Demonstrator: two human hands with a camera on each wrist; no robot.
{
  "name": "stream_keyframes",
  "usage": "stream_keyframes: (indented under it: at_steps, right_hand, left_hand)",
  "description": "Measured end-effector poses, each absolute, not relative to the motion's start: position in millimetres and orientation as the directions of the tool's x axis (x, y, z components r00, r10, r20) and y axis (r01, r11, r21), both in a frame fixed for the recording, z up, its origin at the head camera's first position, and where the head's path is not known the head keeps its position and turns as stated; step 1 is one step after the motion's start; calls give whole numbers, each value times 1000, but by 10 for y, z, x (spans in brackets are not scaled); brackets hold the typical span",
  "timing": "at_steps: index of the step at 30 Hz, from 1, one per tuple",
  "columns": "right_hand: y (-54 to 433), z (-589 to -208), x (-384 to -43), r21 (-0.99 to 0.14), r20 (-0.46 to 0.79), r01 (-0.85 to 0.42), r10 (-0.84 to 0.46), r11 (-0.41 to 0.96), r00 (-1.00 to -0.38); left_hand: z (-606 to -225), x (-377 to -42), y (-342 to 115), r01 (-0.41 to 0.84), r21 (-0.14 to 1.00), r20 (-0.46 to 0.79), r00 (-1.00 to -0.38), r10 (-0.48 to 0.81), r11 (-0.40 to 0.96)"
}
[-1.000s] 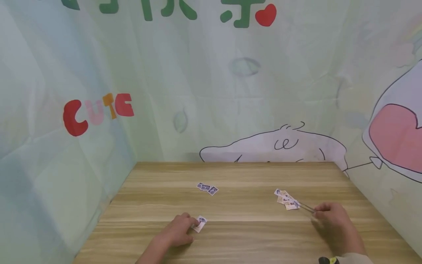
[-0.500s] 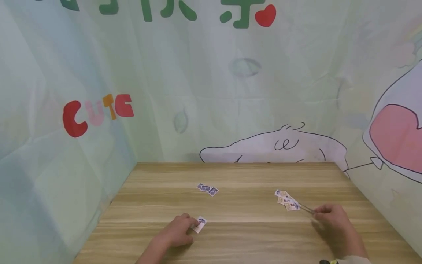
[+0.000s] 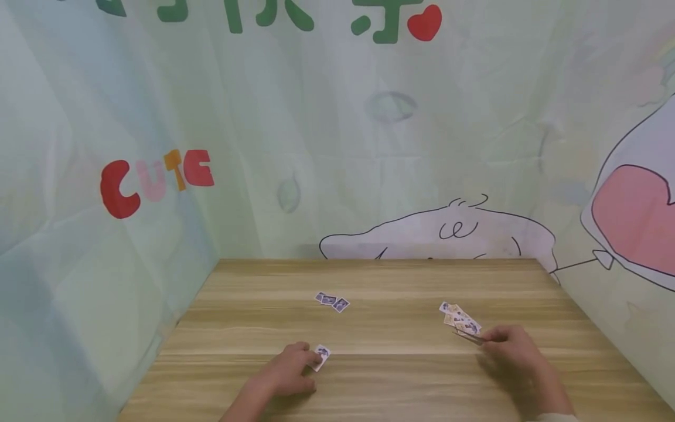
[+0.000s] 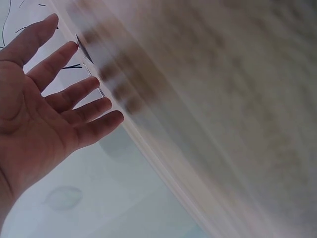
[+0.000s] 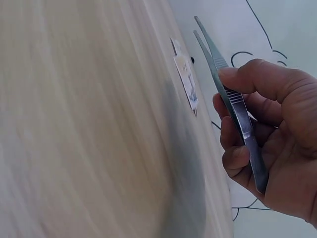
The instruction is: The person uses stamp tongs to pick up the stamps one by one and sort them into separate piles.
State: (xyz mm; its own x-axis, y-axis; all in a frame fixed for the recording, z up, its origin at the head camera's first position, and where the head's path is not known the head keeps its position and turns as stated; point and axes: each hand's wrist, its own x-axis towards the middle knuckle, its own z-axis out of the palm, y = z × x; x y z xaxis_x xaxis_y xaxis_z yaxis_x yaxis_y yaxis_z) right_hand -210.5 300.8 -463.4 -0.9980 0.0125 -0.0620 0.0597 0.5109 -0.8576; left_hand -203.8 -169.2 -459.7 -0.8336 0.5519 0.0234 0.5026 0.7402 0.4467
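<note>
My right hand [image 3: 514,346] pinches metal tweezers [image 5: 228,94] between thumb and fingers. Their two tips are slightly apart with nothing between them, and in the head view they overlap the near side of a pile of small stickers [image 3: 459,318], cream and white with purple prints. My left hand [image 3: 287,369] rests low over the wood with its fingers extended. One fingertip touches a single white sticker [image 3: 321,354] with a purple figure, hiding part of it. In the left wrist view the fingers [image 4: 74,99] are spread and straight.
Three dark purple stickers [image 3: 331,300] lie overlapping farther back on the wooden table [image 3: 390,381]. A printed cloth backdrop [image 3: 295,117] hangs behind the far edge and along both sides.
My right hand has moved left with the tweezers, whose tips have shifted from the pile's right edge to its near side. The left hand has barely shifted; the stickers lie as before.
</note>
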Motion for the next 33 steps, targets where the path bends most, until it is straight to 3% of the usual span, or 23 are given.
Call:
stream_keyframes:
  at_steps: [2, 9, 33]
  right_hand:
    - [2994, -4635, -2130, -799, 1, -15, -24, 601, -1000]
    - [2936, -4660, -2246, -791, 80, -184, -200, 584, -977]
    - [2532, -4661, -2501, -807, 94, -285, -364, 518, -927]
  left_hand:
    - [-4600, -2041, -1691, 500, 446, 16, -834, 552, 743]
    - [-4581, -2032, -1684, 482, 452, -8, -840, 543, 751]
    - [-4550, -1996, -1660, 449, 450, -5, -863, 505, 772]
